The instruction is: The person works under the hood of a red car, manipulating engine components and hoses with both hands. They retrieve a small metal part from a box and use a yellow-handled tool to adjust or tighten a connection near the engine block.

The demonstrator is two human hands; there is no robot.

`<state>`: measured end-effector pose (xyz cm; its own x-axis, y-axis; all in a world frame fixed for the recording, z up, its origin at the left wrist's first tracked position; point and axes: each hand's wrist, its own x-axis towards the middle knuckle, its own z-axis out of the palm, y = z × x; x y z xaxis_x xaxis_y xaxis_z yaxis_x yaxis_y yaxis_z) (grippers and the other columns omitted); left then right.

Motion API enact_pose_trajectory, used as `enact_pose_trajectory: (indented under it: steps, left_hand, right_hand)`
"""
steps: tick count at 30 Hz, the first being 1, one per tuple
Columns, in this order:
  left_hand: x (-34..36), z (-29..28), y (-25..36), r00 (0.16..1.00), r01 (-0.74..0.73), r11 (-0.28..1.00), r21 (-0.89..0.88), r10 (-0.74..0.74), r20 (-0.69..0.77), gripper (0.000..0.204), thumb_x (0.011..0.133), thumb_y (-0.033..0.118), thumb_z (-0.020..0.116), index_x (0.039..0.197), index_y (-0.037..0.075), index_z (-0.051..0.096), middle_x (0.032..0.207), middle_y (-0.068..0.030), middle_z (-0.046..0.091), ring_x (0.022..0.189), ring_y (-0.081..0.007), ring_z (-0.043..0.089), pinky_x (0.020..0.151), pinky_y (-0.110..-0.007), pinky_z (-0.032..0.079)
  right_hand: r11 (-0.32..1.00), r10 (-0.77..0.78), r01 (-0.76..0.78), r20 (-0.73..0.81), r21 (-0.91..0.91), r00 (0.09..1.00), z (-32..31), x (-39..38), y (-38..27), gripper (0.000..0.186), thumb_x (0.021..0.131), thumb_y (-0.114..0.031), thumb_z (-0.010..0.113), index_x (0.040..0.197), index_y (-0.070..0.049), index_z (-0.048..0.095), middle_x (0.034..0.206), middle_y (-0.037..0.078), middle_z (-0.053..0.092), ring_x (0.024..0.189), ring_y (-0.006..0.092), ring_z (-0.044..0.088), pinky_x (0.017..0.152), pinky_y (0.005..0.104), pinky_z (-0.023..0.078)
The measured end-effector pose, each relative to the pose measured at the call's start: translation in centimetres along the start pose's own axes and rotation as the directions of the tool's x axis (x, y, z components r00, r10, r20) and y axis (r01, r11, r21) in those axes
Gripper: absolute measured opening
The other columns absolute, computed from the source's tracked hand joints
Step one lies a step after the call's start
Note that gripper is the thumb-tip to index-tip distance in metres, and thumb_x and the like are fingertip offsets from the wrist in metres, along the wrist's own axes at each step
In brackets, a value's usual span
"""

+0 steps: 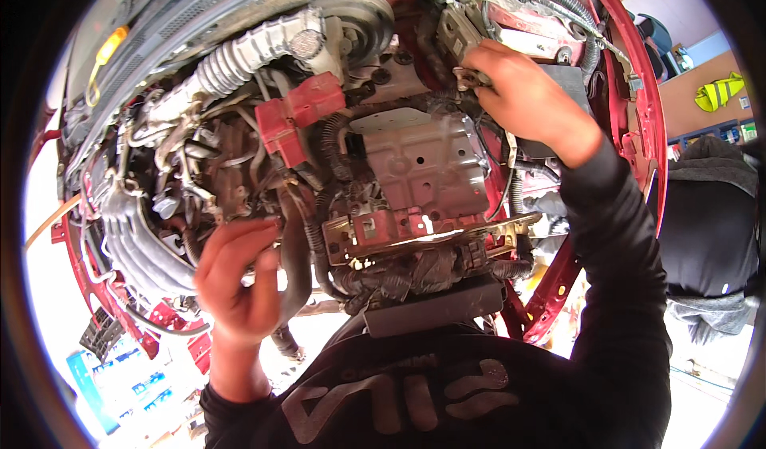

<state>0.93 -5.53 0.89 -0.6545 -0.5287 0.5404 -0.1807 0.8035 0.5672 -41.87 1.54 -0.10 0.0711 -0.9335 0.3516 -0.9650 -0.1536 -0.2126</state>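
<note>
Metal fitting (464, 79), small, upper centre-right of the frame, at the fingertips of our right hand (515, 90); thumb and forefinger look pinched on it, its far end hidden. Our left hand (239, 277) hangs lower left of centre, fingers half-curled, thumb apart from the forefinger; we can't tell if something small sits there.

Risks, our judgement: fitting slips if the pinch is only at the tips, and could drop between the hoses, where gaps run deep. Pulling hard could strain the wiring close beside that hand. Knuckles could scrape if the grip gives suddenly, with hard edges all around. Left forearm could snag on the engine parts if we lean in. Loose black sleeve (614, 233) on the right could catch on the bracketry.

Counts: hands, two, both ours. Metal fitting, one we can make out. Red plastic cover (299, 118), one, upper left of centre. Pale ribbed intake hose (239, 62), one, upper left. Metal tray (423, 162) with holes, one, centre. Yellow tool (112, 46) with a loop, one, far upper left. Yellow-green vest (720, 91), one, upper right edge. Dark corrugated hoses, several; too tangled to count. Bolts, too small to count.
</note>
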Motion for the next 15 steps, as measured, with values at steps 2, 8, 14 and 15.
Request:
enact_pose_trajectory:
  steps: [2, 8, 14, 15]
  left_hand:
    - [-2.0, -1.7, -1.6, 1.0, -0.003, 0.99, 0.144, 0.003, -0.001, 0.016, 0.094, 0.0, 0.07, 0.11, -0.003, 0.074, 0.107, -0.0207, 0.076, 0.095, -0.0344, 0.073, 0.089, -0.042, 0.057]
    - [-4.3, -2.6, -6.0, 0.99, 0.079, 0.951, 0.3, -0.111, 0.09, 0.02, 0.1, 0.003, 0.065, 0.117, -0.004, 0.072, 0.12, -0.0216, 0.074, 0.107, -0.0353, 0.071, 0.096, -0.044, 0.056]
    - [-4.3, -1.6, -7.3, 0.981, -0.054, 0.932, 0.358, -0.018, 0.195, 0.021, 0.092, 0.003, 0.07, 0.111, -0.004, 0.072, 0.113, -0.021, 0.075, 0.099, -0.0391, 0.071, 0.09, -0.049, 0.057]
    - [-4.4, -1.5, -7.3, 0.984, -0.05, 0.932, 0.359, -0.016, 0.18, 0.021, 0.092, 0.003, 0.07, 0.111, -0.005, 0.072, 0.111, -0.0212, 0.075, 0.097, -0.0396, 0.071, 0.09, -0.049, 0.057]
  right_hand:
    - [0.994, -0.037, 0.036, 0.01, 0.106, 0.999, -2.7, -1.7, -0.5, 0.037, 0.084, 0.006, 0.068, 0.121, 0.003, 0.068, 0.113, 0.022, 0.069, 0.106, 0.0446, 0.069, 0.094, 0.0465, 0.057]
    - [0.869, 0.264, -0.119, -0.248, 0.48, 0.932, -0.8, -4.4, -1.0, 0.04, 0.082, 0.014, 0.077, 0.119, 0.0, 0.069, 0.116, 0.007, 0.068, 0.108, 0.0182, 0.066, 0.1, 0.0311, 0.051]
    - [0.769, 0.223, -0.009, -0.255, 0.64, 0.941, 0.2, -5.5, -0.2, 0.049, 0.088, 0.024, 0.063, 0.131, 0.001, 0.065, 0.134, 0.011, 0.067, 0.121, 0.0178, 0.064, 0.105, 0.0314, 0.051]
    - [0.755, 0.252, -0.032, -0.244, 0.655, 0.937, 0.1, -5.4, 0.1, 0.048, 0.089, 0.023, 0.064, 0.132, 0.002, 0.064, 0.134, 0.011, 0.067, 0.121, 0.0175, 0.064, 0.105, 0.0313, 0.051]
